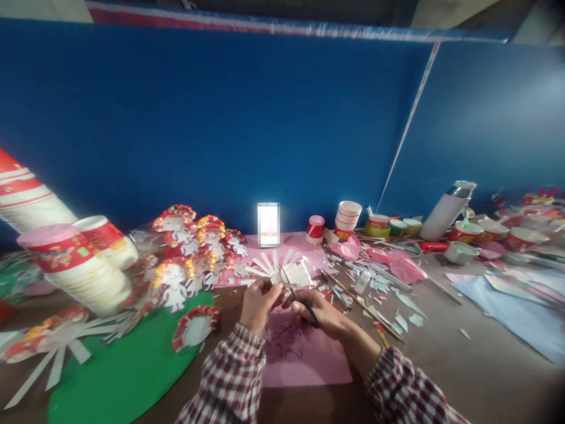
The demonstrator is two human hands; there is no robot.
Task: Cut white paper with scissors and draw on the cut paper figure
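Note:
My left hand (259, 303) is closed on a white paper cup (299, 274), part of it cut into strips that fan out at the top. In my right hand (324, 315) is a pair of scissors with black handles (312, 315); the fingers wrap round the loops. The blades point up and left and meet the cup's paper close to my left fingertips. Below both hands lies a pink sheet (304, 359) with dark pen marks. How far the blades are apart is too small to tell.
Stacked paper cups (88, 271) lean at the left, near several paper dolls (172, 277) and a green oval sheet (132, 365). Paper scraps (391, 294) and thin sticks (371, 312) litter the right side. A white flask (448, 212) leans by the blue partition (220, 118).

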